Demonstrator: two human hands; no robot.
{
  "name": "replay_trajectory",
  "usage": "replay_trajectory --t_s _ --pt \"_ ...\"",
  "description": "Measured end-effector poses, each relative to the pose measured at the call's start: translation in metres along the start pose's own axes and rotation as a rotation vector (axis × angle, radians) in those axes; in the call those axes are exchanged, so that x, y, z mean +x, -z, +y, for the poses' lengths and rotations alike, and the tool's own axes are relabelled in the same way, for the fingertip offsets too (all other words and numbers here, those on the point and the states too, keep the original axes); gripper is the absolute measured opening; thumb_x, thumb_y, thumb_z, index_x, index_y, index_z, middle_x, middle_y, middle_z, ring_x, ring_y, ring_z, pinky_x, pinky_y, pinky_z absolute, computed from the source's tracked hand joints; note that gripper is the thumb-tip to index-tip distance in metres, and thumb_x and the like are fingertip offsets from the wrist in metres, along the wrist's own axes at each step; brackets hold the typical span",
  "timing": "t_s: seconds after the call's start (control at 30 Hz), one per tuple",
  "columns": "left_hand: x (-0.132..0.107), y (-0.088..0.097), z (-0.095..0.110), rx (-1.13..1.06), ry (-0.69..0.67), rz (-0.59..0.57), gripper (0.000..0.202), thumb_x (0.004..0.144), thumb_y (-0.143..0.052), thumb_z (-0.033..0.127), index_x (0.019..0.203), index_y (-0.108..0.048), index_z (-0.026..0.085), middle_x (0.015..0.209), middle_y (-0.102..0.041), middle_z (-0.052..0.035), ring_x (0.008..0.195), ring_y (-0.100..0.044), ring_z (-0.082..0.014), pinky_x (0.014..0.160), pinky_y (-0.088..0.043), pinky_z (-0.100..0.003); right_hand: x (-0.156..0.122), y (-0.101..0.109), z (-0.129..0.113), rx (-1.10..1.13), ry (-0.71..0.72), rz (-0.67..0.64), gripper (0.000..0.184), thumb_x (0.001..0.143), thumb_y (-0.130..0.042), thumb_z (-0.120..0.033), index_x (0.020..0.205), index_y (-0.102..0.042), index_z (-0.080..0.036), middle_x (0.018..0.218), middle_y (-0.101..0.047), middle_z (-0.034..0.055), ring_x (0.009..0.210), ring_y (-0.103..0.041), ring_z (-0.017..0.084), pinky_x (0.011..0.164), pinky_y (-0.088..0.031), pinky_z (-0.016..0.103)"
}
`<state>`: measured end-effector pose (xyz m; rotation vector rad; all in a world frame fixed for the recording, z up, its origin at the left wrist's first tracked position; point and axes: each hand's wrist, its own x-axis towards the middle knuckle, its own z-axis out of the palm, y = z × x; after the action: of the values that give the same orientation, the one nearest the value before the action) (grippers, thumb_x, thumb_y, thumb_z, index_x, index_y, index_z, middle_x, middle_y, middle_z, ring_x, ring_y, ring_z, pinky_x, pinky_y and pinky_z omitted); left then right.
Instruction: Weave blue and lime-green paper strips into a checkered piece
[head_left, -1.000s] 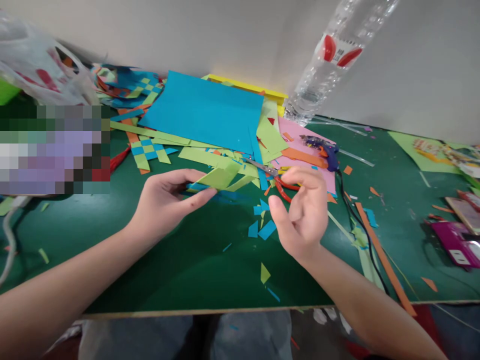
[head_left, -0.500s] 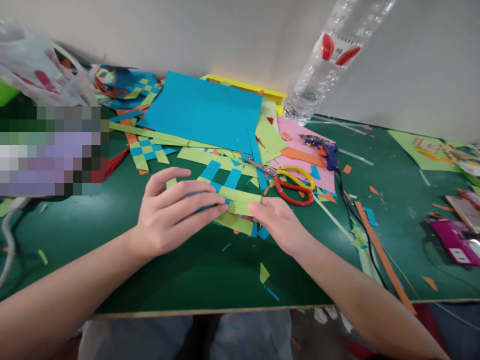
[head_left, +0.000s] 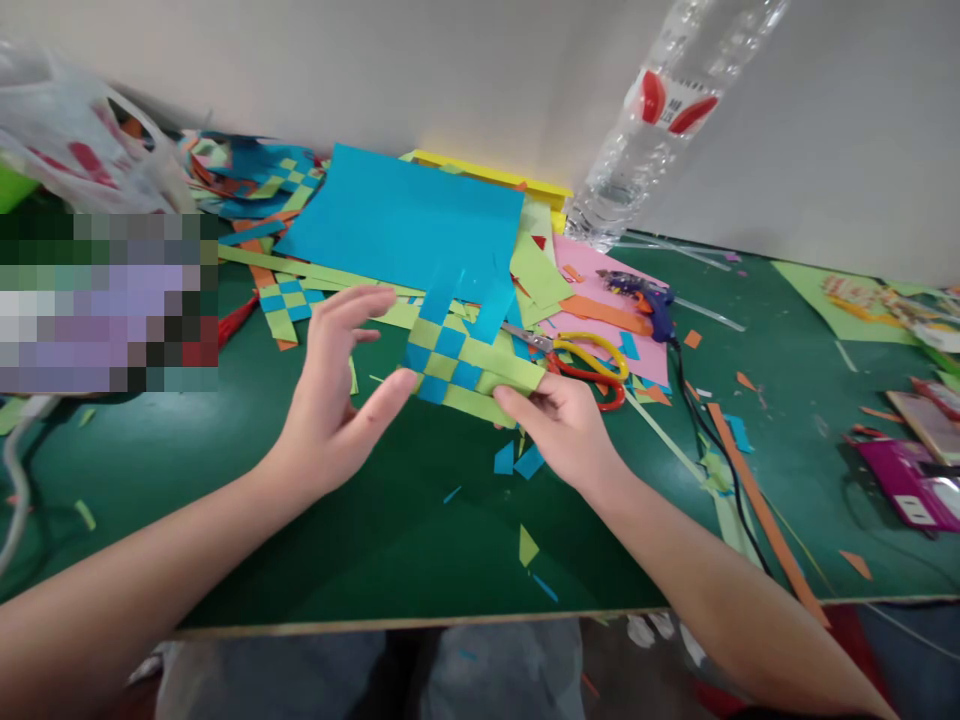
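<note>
A woven paper piece (head_left: 448,357) in blue and light green checks is held above the green table, its loose strip ends sticking out at the top and right. My right hand (head_left: 566,425) pinches the green strips at its right end between thumb and fingers. On the other side my left hand (head_left: 337,395) is open, fingers apart, the thumb tip beside the weave's left edge; I cannot tell if it touches. Scissors (head_left: 589,368) with yellow and red handles lie just behind the right hand. Small blue paper scraps (head_left: 504,459) are on the table below the weave.
A blue sheet (head_left: 420,225) lies at the back over green strips. Behind the scissors, a glue gun (head_left: 649,300) rests on pink paper (head_left: 581,262), its black cord (head_left: 701,440) trailing forward. A plastic bottle (head_left: 645,130) stands by the wall. A purple box (head_left: 907,485) sits at right.
My left hand has come off the woven piece and spread its fingers. The weave is tilted up, so its checks now show. My right hand keeps its pinch.
</note>
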<state>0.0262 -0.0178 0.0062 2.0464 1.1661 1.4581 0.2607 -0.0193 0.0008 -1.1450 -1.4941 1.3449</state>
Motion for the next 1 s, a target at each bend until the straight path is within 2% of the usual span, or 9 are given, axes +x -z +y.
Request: replay_trajectory --t_s 0.07,0.13,0.2,0.27,0.37,0.5,0.77,0.9,1.0 --pt "0.002 -0.001 -0.004 -0.234 0.206 0.000 0.050 0.090 -0.067 0.039 0.136 -0.051 0.028 0.144 -0.050 -0.0115 0.132 -0.049 -0.0317 0.101 -0.050 -0.047 -0.001 0.000 0.001 -0.031 0.025 -0.010 0.025 0.087 -0.068 -0.044 0.091 -0.077 -0.021 0.081 -0.071 0.0027 0.079 -0.067 0.017 0.074 -0.057 0.033" --pt "0.005 -0.002 -0.003 -0.493 0.453 -0.051 0.057 0.083 -0.073 0.046 0.134 -0.054 0.026 0.130 -0.063 -0.0116 0.121 -0.060 -0.0329 0.092 -0.057 -0.046 -0.001 0.000 0.002 -0.076 0.040 -0.015 0.026 0.088 -0.067 -0.045 0.087 -0.077 -0.021 0.078 -0.070 0.0027 0.079 -0.067 0.017 0.075 -0.057 0.033" --pt "0.007 -0.003 0.000 -0.632 0.659 -0.132 0.065 0.075 -0.081 0.045 0.131 -0.058 0.025 0.115 -0.072 -0.0093 0.109 -0.068 -0.0329 0.085 -0.060 -0.045 -0.002 0.000 0.002 -0.107 0.052 -0.027 0.027 0.088 -0.066 -0.046 0.087 -0.077 -0.021 0.081 -0.071 0.0033 0.080 -0.067 0.018 0.074 -0.056 0.033" --pt "0.007 -0.005 0.005 -0.651 0.761 -0.185 0.066 0.068 -0.086 0.041 0.128 -0.062 0.026 0.105 -0.076 -0.0063 0.099 -0.072 -0.0310 0.080 -0.062 -0.042 -0.002 0.000 0.001 -0.125 0.055 -0.051 0.027 0.088 -0.066 -0.045 0.089 -0.077 -0.021 0.084 -0.072 0.0038 0.080 -0.067 0.018 0.072 -0.055 0.032" --pt "0.003 -0.006 0.007 -0.575 0.822 -0.219 0.058 0.062 -0.090 0.038 0.115 -0.072 0.025 0.098 -0.078 -0.0045 0.089 -0.074 -0.0279 0.075 -0.062 -0.037 -0.003 -0.001 -0.001 -0.166 0.074 -0.080 0.026 0.089 -0.064 -0.044 0.087 -0.077 -0.021 0.083 -0.072 0.0035 0.079 -0.067 0.018 0.074 -0.054 0.032" --pt "-0.004 -0.007 0.002 -0.515 0.857 -0.257 0.035 0.064 -0.090 0.039 0.093 -0.078 0.023 0.094 -0.079 -0.0046 0.087 -0.074 -0.0250 0.078 -0.062 -0.036 -0.005 -0.003 -0.004 -0.215 0.084 -0.102 0.026 0.091 -0.062 -0.043 0.088 -0.077 -0.021 0.081 -0.071 0.0029 0.083 -0.066 0.019 0.079 -0.053 0.035" --pt "-0.003 -0.009 -0.001 -0.513 0.894 -0.276 0.038 0.063 -0.091 0.038 0.094 -0.077 0.021 0.096 -0.079 -0.0060 0.088 -0.075 -0.0256 0.078 -0.063 -0.037 -0.005 -0.005 -0.006 -0.227 0.078 -0.124 0.027 0.091 -0.061 -0.043 0.091 -0.076 -0.020 0.084 -0.072 0.0039 0.080 -0.066 0.019 0.072 -0.052 0.033" --pt "-0.002 -0.009 -0.001 -0.482 0.846 -0.231 0.041 0.063 -0.090 0.038 0.097 -0.075 0.021 0.096 -0.079 -0.0060 0.086 -0.074 -0.0245 0.078 -0.062 -0.036 -0.006 -0.004 -0.004 -0.206 0.039 -0.137 0.031 0.092 -0.060 -0.046 0.085 -0.074 -0.019 0.079 -0.071 0.0038 0.072 -0.064 0.017 0.066 -0.050 0.030" --pt "-0.001 -0.009 -0.001 -0.507 0.865 -0.243 0.041 0.065 -0.089 0.037 0.099 -0.074 0.020 0.098 -0.078 -0.0066 0.087 -0.074 -0.0243 0.080 -0.062 -0.036 -0.006 -0.005 -0.004 -0.203 0.015 -0.134 0.032 0.092 -0.059 -0.046 0.083 -0.074 -0.019 0.077 -0.070 0.0036 0.071 -0.063 0.016 0.064 -0.049 0.029"
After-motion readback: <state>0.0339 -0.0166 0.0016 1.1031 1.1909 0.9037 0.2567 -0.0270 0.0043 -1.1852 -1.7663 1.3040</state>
